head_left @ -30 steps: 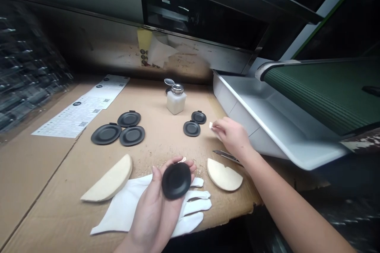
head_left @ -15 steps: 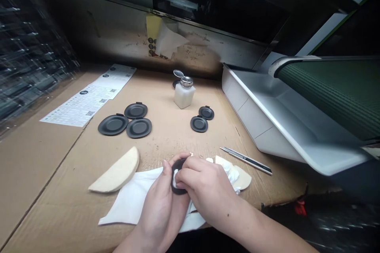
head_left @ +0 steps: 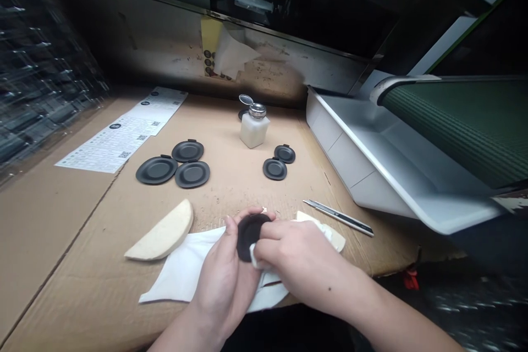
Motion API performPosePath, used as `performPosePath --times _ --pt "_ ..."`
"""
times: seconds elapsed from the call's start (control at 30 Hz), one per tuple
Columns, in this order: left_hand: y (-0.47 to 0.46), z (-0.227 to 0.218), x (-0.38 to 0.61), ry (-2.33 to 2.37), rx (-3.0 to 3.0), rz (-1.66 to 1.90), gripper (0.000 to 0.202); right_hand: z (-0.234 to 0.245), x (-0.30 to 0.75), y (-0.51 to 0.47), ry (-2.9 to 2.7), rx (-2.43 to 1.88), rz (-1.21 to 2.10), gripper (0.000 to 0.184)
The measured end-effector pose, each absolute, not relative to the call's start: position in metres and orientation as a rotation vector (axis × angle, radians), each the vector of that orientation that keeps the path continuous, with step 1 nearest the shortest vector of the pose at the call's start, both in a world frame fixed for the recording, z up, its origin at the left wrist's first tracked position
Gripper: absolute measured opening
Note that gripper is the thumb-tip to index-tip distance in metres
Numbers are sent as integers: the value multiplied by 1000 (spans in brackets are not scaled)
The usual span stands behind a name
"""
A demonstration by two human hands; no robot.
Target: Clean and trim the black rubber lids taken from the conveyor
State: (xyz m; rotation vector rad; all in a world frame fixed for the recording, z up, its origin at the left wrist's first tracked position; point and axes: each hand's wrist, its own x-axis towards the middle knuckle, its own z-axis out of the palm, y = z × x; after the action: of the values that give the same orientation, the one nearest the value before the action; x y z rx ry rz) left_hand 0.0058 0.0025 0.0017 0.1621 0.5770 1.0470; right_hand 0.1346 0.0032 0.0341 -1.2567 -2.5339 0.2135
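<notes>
My left hand (head_left: 226, 269) is wrapped round a black oval lid (head_left: 247, 236), its inner face tilted up toward me. Pinched in the fingers of my right hand (head_left: 301, 256) is a small white wipe (head_left: 256, 258), pressed on the lid's lower right edge. A white cloth (head_left: 177, 275) lies under both hands on the cardboard. To the left is a cream half-round pad (head_left: 163, 234). Partly hidden behind my right hand is another cream pad (head_left: 338, 239) with crumpled white pieces on it. A utility knife (head_left: 340, 217) lies just beyond it.
Several black lids lie farther back, in a left group (head_left: 192, 174) and a right pair (head_left: 274, 169). Behind them stands a pump bottle (head_left: 253, 129) with its cap raised. A grey bin (head_left: 350, 159) borders the right, near a green conveyor belt (head_left: 462, 115). Printed sheets (head_left: 99, 146) lie left.
My right hand has drawn the wipe from the lid's left inner side to its lower right edge, uncovering more of the lid. My left hand keeps its hold.
</notes>
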Motion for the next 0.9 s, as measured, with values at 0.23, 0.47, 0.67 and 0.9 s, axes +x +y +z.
performPosePath --times 0.23,0.47,0.67,0.9 --pt "4 2 9 576 177 1091 33 46 150 -4 -2079 -1462 -80 20" --pt "3 5 8 666 142 1054 34 4 110 -15 -2355 -1261 62 15" --pt "3 3 7 615 131 1080 32 32 138 -12 -2466 -1376 -183 18" --pt "4 7 8 614 131 1063 32 61 213 38 -2144 -1755 -741 21"
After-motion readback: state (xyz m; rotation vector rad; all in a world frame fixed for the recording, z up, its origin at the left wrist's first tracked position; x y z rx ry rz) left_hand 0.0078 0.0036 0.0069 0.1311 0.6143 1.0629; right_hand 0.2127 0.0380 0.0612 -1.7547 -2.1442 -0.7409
